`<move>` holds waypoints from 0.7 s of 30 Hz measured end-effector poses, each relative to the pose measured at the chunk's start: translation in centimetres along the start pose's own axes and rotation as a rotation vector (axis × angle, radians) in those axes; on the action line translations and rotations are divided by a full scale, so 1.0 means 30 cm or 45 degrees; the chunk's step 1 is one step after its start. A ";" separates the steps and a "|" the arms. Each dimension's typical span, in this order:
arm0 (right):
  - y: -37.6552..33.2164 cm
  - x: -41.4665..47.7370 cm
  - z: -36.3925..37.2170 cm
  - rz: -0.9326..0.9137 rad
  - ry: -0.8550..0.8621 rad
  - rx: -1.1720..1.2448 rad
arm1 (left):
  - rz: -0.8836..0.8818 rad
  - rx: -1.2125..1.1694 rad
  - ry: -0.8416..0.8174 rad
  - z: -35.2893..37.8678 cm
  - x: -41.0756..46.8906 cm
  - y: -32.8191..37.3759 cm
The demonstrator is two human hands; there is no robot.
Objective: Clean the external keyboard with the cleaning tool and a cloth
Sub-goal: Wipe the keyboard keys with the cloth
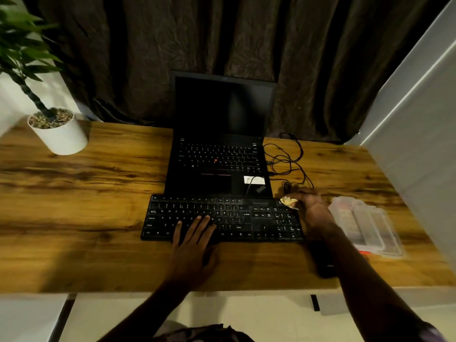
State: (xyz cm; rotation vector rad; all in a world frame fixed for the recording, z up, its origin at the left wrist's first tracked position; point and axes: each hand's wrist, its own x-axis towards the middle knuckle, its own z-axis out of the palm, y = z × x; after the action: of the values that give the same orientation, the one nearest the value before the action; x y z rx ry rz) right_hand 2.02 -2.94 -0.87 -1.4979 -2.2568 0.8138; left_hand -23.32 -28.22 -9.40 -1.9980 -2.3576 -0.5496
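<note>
Home work corner: an open black laptop (222,144) on a wood-grain table (86,193), a green plant in a white pot (59,137), dark brown curtains (123,58) behind.

Open desk (74,193) is left to the left and front of the keyboard (259,218); behind it stands a laptop (219,149), while cables (288,159) and a plastic case (365,225) are crowded to its right.

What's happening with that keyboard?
A person is cleaning the keyboard on the desk. The left hand lies flat on the middle keys, holding nothing. The right hand grips what looks like a small crumpled cloth at the keyboard's far right corner. A laptop with a dark screen sits just behind, and a clear case lies to the right.
</note>
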 end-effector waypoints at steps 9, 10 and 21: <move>-0.089 0.006 0.073 -0.144 -0.115 -0.130 | 0.006 -0.017 0.017 0.007 0.000 -0.003; -0.073 -0.001 0.059 -0.197 -0.107 -0.231 | 0.009 -0.017 0.021 0.008 0.000 -0.003; -0.072 0.003 0.104 -0.180 -0.074 -0.351 | 0.004 0.006 -0.012 0.007 0.002 -0.006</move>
State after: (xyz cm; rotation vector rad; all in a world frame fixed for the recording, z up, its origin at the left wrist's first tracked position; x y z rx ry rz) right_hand -1.31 -4.38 -2.01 -1.4191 -2.5693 0.5285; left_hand -23.45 -28.13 -9.64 -2.0072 -2.3583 -0.5353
